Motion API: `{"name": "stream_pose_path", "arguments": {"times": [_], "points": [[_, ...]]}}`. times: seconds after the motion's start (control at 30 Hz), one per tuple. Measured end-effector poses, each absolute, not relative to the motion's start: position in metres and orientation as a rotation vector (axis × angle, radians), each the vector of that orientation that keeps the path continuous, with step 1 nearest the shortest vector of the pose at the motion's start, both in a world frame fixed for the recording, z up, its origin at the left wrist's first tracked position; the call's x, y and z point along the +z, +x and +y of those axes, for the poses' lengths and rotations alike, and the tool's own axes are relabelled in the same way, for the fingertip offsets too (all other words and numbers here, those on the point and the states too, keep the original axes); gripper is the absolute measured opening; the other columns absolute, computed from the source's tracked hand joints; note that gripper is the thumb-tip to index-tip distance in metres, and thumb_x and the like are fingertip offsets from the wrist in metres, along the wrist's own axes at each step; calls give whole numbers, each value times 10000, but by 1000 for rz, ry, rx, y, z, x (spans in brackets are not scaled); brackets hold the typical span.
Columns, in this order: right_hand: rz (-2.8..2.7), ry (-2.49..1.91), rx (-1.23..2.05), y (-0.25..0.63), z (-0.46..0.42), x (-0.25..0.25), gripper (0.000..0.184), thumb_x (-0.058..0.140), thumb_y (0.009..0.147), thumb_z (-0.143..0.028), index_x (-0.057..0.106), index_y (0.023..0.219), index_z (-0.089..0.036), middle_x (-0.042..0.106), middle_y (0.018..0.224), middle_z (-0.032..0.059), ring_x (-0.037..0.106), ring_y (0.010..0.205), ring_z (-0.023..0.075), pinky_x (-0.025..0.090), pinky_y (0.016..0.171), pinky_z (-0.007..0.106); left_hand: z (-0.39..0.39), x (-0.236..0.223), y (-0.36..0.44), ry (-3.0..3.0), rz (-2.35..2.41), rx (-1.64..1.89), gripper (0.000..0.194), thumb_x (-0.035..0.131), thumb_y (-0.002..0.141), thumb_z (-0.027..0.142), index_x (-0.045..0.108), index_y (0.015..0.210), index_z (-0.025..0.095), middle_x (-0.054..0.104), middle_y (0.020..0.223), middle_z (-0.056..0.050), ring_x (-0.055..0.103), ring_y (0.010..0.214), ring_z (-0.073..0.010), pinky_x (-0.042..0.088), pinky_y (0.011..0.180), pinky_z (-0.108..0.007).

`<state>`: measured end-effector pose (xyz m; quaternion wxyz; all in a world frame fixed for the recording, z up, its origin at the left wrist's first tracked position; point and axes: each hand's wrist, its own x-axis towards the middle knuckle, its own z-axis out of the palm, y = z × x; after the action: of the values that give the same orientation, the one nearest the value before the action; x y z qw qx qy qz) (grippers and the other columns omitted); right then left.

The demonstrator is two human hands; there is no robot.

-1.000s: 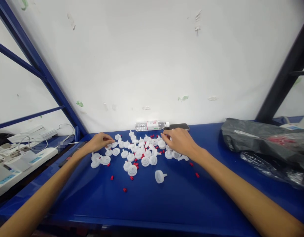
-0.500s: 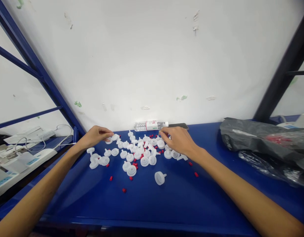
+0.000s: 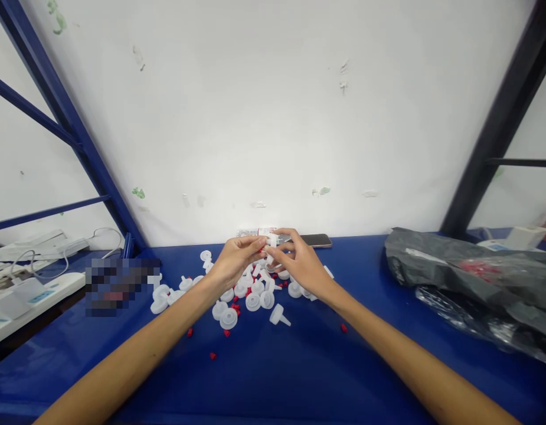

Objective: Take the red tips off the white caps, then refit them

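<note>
My left hand (image 3: 239,260) and my right hand (image 3: 301,260) meet above the pile, fingertips almost touching. Between them is a small white plastic spouted cap (image 3: 271,239), pinched by the fingers of both hands and partly hidden. A bit of red shows by the left fingertips; which hand holds it is unclear. Below lie many white spouted caps (image 3: 253,302) with round flanged bases, mixed with small red caps (image 3: 235,308). One white spouted cap (image 3: 278,315) rests on its side nearer me, apart from the pile.
A clear plastic bottle (image 3: 248,232) lies against the wall behind my hands, beside a dark phone (image 3: 319,240). Grey plastic bags (image 3: 458,265) cover the right side of the blue table (image 3: 299,372). White power strips (image 3: 46,298) and cables lie at left, near a blue metal frame (image 3: 89,156).
Both hands have moved inward from opposite sides of the pile and come together over it. The lone white spouted cap in front has turned on the table. The camera view has shifted slightly.
</note>
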<state>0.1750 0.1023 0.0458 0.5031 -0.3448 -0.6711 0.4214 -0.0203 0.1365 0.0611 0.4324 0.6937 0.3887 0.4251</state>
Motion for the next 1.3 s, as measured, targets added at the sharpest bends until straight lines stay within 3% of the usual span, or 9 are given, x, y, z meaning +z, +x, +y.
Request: {"name": "stream_pose_path", "arguments": {"times": [0.1,0.23,0.4,0.57,0.73,1.0,1.3], "points": [[-1505,-858,1163,173,106,44,563,766,887,-553,503,1292,-264,728,847,-28,794,770,211,649,778,359,136,53,-18,1717,978,1073,306,664,1012,432,715,1118,149,761,1101,-67,735,992,-205,612,924,-442],[-1479,-971,1178,176,108,46,409,718,937,-443,543,1262,-268,687,741,-55,785,732,196,630,751,322,140,50,-26,1758,1064,1087,312,675,1005,432,712,1139,152,757,1116,-69,732,978,-202,616,900,-427],[-1666,-1123,815,194,110,56,339,656,968,-395,566,1275,-286,753,823,-27,774,700,198,552,647,280,148,52,-39,1945,1222,1006,274,695,994,399,719,1117,156,756,1051,-50,729,900,-185,623,842,-396],[-1945,-1381,291,212,117,56,286,575,1003,-335,643,1268,-253,783,845,5,729,732,204,482,696,294,139,48,-35,2251,1240,869,154,717,970,310,762,1050,186,769,1109,-62,715,1022,-206,591,947,-432],[-2056,-1437,175,215,120,50,248,580,990,-282,719,1187,-221,774,804,41,719,758,243,438,702,308,130,54,-30,2411,1201,782,225,652,981,270,783,1160,231,794,1194,-55,727,1099,-213,582,987,-390],[-2145,-1477,33,211,118,48,274,587,1040,-443,771,1060,-240,807,940,61,741,869,265,384,644,300,174,78,-99,2385,1795,705,312,657,1014,399,689,1240,187,688,1325,-96,664,1199,-268,556,1037,-512],[-2057,-1502,-137,207,111,56,256,549,1067,-328,732,919,-228,800,939,18,719,837,217,333,618,290,202,60,-157,2123,2110,259,318,676,1005,396,681,1244,186,704,1251,-81,702,1078,-240,608,919,-438]]}}
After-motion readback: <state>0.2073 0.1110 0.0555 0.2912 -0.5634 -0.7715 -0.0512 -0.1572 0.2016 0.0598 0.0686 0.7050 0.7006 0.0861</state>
